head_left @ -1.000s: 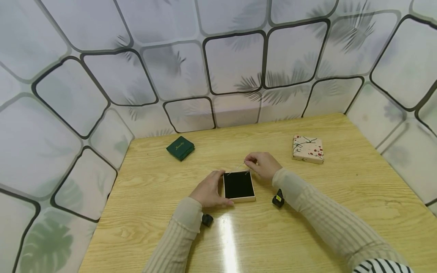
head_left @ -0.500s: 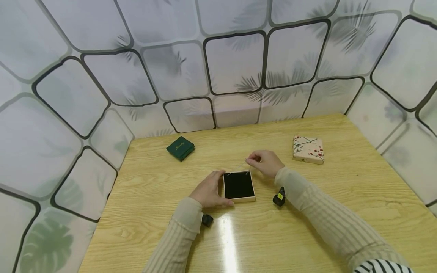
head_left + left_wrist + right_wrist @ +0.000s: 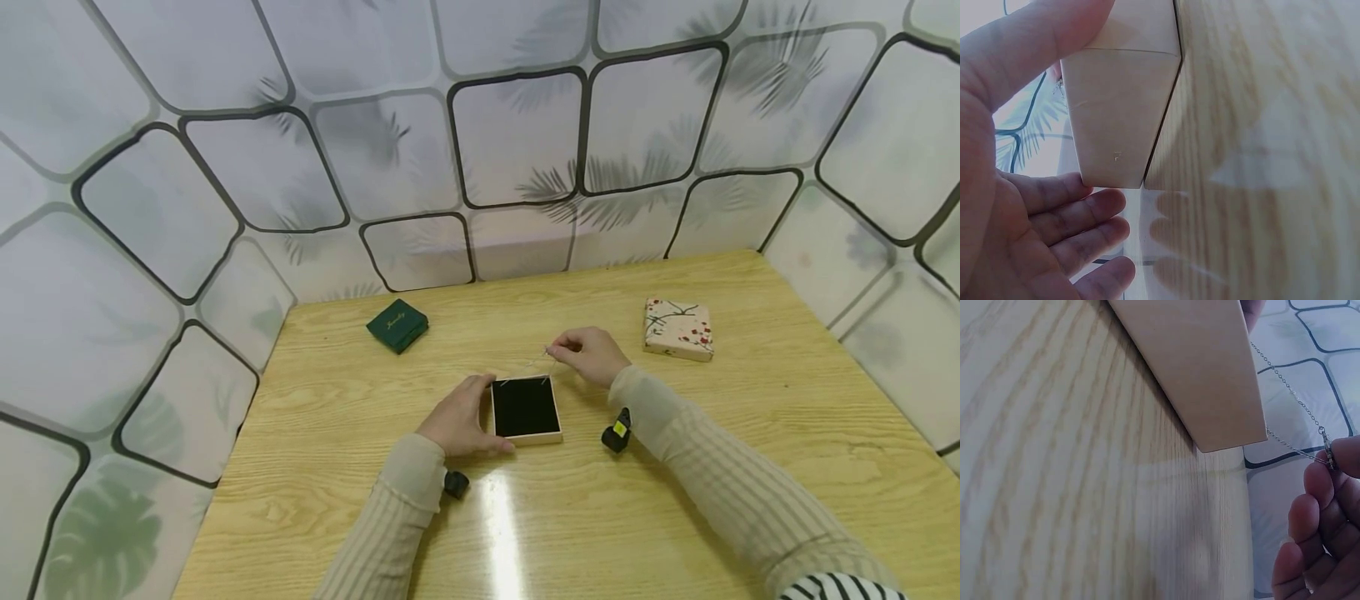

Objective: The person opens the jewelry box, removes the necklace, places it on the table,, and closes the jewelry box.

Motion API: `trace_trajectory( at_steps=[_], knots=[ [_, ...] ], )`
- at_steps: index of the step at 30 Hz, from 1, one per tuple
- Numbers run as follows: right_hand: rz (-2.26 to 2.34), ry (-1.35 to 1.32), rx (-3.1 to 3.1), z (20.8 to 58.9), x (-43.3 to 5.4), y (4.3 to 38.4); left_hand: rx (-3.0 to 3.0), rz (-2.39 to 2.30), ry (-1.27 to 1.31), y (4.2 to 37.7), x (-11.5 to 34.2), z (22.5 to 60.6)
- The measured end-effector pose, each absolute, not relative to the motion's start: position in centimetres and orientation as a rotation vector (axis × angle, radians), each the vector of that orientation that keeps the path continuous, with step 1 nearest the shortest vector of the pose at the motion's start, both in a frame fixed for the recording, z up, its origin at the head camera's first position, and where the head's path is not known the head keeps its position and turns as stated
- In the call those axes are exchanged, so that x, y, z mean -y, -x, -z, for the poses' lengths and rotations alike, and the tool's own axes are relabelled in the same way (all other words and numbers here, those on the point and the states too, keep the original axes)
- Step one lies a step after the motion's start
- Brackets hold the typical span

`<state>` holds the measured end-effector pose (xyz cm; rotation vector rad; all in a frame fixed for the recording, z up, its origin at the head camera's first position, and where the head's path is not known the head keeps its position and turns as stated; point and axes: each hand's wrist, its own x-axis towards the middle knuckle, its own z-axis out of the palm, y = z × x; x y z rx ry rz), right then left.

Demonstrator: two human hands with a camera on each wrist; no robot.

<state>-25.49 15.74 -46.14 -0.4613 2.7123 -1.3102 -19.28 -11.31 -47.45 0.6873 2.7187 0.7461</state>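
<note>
Jewelry box (image 3: 536, 439), pale-walled with a black insert facing up, is seated flat on the wood-grain table (image 3: 750, 467); it is taken as clock centre in the head view. At 9 o'clock it is held by the left hand (image 3: 461, 423), clamped between a thumb on the near wall and a forefinger at the far corner. At 2 o'clock, the silver chain necklace (image 3: 1302, 405) is pinched by the right hand (image 3: 588, 357), thumb and forefinger together on a fitting (image 3: 1327, 450) whose exact form cannot be told. Two strands are drawn slack from the box's far edge to the pinch. Gold-lettered green jewelry case (image 3: 397, 325) is placed at 10 o'clock, well apart. Floral-print square box (image 3: 677, 330) is placed at 2 o'clock, beyond the right hand.
</note>
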Motion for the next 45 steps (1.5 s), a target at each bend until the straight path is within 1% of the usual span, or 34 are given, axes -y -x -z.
trace_trajectory(
  at_steps=[23,45],
  knots=[
    [1.605,0.207,-2.458,46.4,-17.3,26.0,-2.719,-0.732,-0.681,19.2,11.3,47.5],
    [1.722,0.098,-2.439,46.2,-19.1,26.6,-2.72,-0.731,-0.676,19.1,11.2,47.3]
  ],
)
